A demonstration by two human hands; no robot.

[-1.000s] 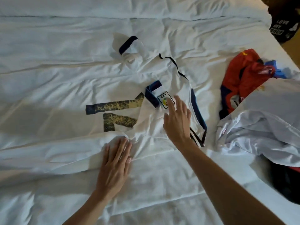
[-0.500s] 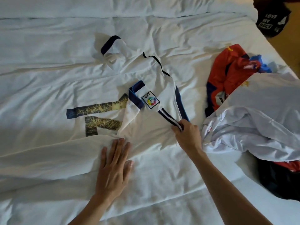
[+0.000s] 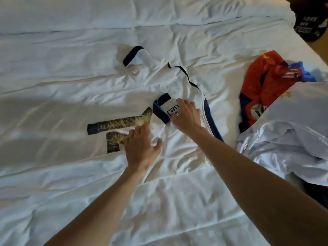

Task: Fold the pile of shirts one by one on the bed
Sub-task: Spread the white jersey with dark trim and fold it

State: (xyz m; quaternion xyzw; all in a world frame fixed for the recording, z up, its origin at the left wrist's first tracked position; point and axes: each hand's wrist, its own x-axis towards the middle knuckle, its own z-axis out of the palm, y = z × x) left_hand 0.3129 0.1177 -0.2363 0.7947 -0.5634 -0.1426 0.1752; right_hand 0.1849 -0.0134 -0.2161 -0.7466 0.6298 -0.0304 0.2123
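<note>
A white jersey (image 3: 179, 86) with navy trim and a gold-and-black number lies spread on the white bed (image 3: 71, 50), partly folded. Its near sleeve, with a navy cuff and an LFP patch (image 3: 171, 109), is laid over the body. My right hand (image 3: 186, 115) rests on that sleeve, fingers covering part of the patch. My left hand (image 3: 142, 146) presses flat on the jersey just right of the number, fingers spread. The far sleeve (image 3: 136, 55) sticks up, crumpled, toward the head of the bed.
A pile of shirts sits at the right: a red one (image 3: 266, 86), a crumpled white one (image 3: 292, 135) and a bit of blue fabric (image 3: 305, 73). A black item with white lettering (image 3: 308, 25) lies past the bed's top right corner.
My right hand let go of the jersey's striped hem and moved up onto the folded sleeve. My left hand slid forward from the bed sheet onto the jersey beside the number.
</note>
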